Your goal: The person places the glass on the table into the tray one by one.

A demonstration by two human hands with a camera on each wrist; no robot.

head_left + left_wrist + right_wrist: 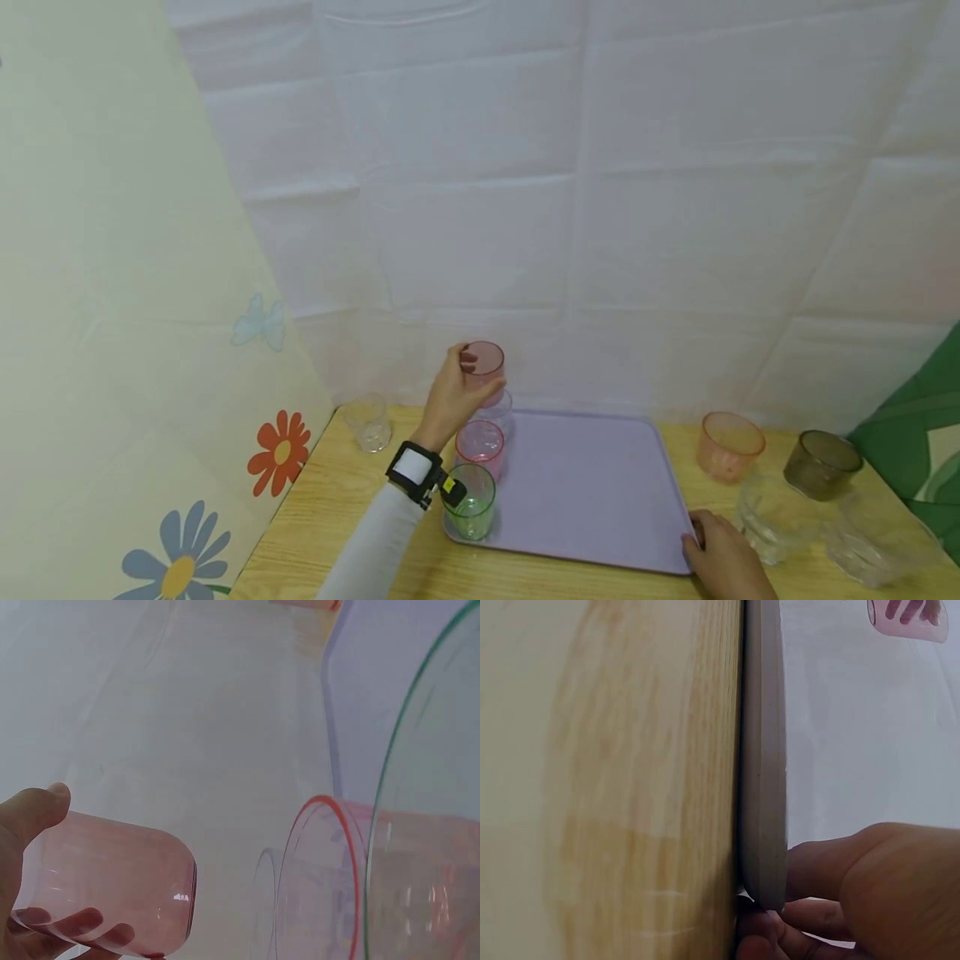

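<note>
My left hand (452, 393) grips a dusky pink tumbler (124, 877), thumb on one side and fingers round the other. It is held up over the back left corner of the lilac tray (581, 492). Below it, along the tray's left side, stand a colourless glass (501, 410), a pink glass with a red rim (480, 450) and, nearest me, a green glass (474, 510). At the tray's near right corner, my right hand (723, 554) pinches the edge, with the thumb and fingers (761, 926) on either side of it.
Left of the tray stands a clear glass (369, 427). To the right are an orange bowl-like glass (729, 454), a smoky brown glass (823, 471) and clear glasses (765, 525) close by my right hand. A pale cloth (487, 208) hangs behind the wooden table (300, 533).
</note>
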